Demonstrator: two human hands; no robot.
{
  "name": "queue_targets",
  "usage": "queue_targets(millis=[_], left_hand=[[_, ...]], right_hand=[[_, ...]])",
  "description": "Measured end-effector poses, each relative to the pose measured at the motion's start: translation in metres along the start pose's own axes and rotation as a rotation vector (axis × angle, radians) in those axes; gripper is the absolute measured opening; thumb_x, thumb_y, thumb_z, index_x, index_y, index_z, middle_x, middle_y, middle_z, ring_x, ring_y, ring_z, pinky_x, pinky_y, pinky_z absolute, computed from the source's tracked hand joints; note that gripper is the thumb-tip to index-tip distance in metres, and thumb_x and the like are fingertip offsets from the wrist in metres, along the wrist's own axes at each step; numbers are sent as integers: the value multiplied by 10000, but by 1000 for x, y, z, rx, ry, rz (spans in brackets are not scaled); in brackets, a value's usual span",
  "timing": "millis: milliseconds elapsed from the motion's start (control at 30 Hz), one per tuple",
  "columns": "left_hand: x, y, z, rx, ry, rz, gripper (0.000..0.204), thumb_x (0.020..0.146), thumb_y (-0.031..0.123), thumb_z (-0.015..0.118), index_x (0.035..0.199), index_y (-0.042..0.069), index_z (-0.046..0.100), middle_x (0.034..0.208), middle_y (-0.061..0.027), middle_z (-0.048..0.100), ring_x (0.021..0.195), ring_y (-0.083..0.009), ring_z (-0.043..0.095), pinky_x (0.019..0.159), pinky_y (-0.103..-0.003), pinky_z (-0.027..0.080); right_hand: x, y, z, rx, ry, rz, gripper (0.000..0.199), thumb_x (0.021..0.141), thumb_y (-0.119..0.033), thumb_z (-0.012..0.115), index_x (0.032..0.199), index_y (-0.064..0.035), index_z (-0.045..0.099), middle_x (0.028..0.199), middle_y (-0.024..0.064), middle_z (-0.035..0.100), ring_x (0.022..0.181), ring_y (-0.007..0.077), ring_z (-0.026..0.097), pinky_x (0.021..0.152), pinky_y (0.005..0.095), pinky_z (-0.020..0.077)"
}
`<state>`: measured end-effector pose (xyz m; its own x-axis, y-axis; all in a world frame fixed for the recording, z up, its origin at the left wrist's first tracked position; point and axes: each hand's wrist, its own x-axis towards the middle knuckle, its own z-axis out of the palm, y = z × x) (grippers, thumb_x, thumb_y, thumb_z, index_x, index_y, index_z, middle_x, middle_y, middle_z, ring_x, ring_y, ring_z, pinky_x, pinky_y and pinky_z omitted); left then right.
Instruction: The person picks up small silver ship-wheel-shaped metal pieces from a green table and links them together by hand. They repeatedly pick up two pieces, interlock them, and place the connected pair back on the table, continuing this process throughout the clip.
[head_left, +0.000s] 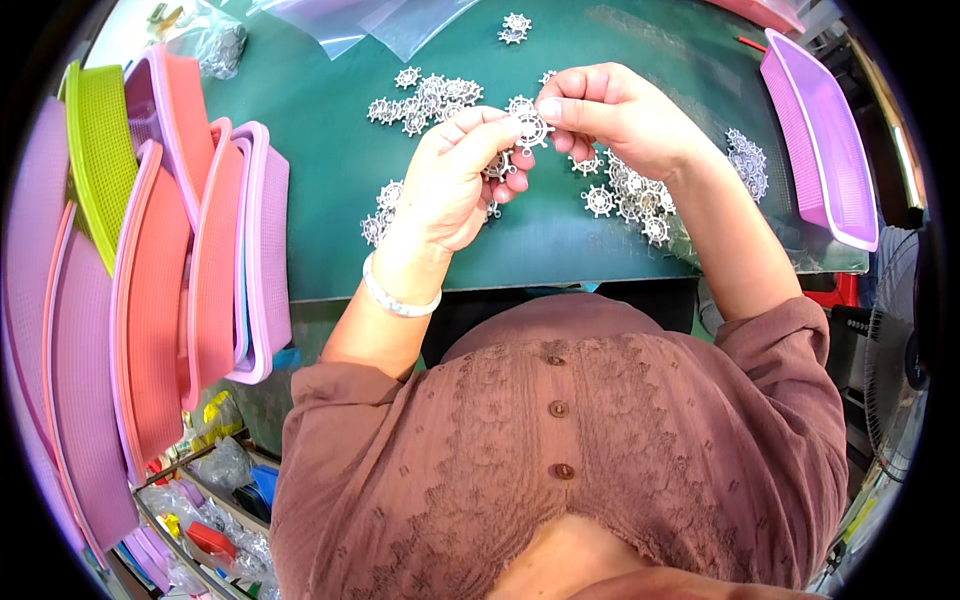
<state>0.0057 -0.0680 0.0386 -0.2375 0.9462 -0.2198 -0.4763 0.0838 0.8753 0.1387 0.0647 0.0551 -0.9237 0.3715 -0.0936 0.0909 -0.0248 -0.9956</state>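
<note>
Silver wheel (533, 128): it's a little ship's-wheel piece, and we're holding it up between both hands, over the far side of the table from us.
Left hand (450, 185): we're grasping the wheel with thumb and fingers, and we're also tucking some more wheels (498, 166) into the curled fingers just below.
Right hand (615, 115): we're pinching thumb and forefinger together on the wheel's right edge, other fingers curling in underneath.
Bangle (400, 300): yep, we're wearing a pale one on the left wrist.
Green table (330, 240): we're working right up against its near edge.
Loose wheels: we're seeing one heap (430, 100) lying beyond the left hand, and another heap (635, 195) sitting below the right wrist.
Purple basket (797, 140): we're having this one standing at the table's right end.
Basket stack (150, 310): on our left we're getting pink, purple and green ones leaning together.
Clear plastic (375, 20): we're spotting sheets lying at the far edge.
</note>
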Motion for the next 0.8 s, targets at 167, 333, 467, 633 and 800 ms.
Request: queue_targets(millis=[167, 333, 467, 633, 800], left_hand=[[-19, -9, 3, -62, -8, -4, 113, 822, 162, 561, 804, 50, 563, 647, -35, 574, 506, -97, 526, 443, -188, 385], [-31, -15, 7, -96, -8, -19, 110, 827, 151, 553, 788, 49, 562, 630, -40, 571, 498, -105, 522, 439, -192, 385], [-36, -20, 10, -112, -3, -33, 114, 831, 148, 548, 782, 47, 559, 625, -44, 570, 492, -108, 517, 432, -194, 382], [-41, -23, 12, -77, -8, -51, 151, 842, 176, 499, 810, 33, 534, 658, -52, 542, 510, -118, 467, 461, -215, 381], [-43, -26, 11, -108, -23, -51, 176, 845, 173, 490, 859, 7, 548, 670, -52, 542, 525, -113, 467, 473, -215, 388]], right_hand=[[-17, 8, 12, 82, -6, -20, 167, 821, -212, 578, 757, -59, 593, 617, -10, 546, 532, 50, 473, 494, 176, 380], [-27, 15, 19, 151, -15, -17, 181, 828, -219, 570, 741, -62, 592, 599, -14, 532, 529, 48, 472, 484, 175, 377], [-33, 20, 22, 194, 0, -13, 181, 826, -217, 572, 736, -61, 592, 593, -15, 528, 520, 47, 470, 475, 172, 374], [-38, 24, 24, 216, -17, -12, 183, 822, -214, 577, 728, -58, 595, 588, -14, 529, 509, 48, 469, 468, 170, 374], [-40, 27, 27, 253, -7, 7, 187, 817, -218, 586, 725, -56, 600, 578, -13, 531, 508, 48, 469, 465, 175, 371]])
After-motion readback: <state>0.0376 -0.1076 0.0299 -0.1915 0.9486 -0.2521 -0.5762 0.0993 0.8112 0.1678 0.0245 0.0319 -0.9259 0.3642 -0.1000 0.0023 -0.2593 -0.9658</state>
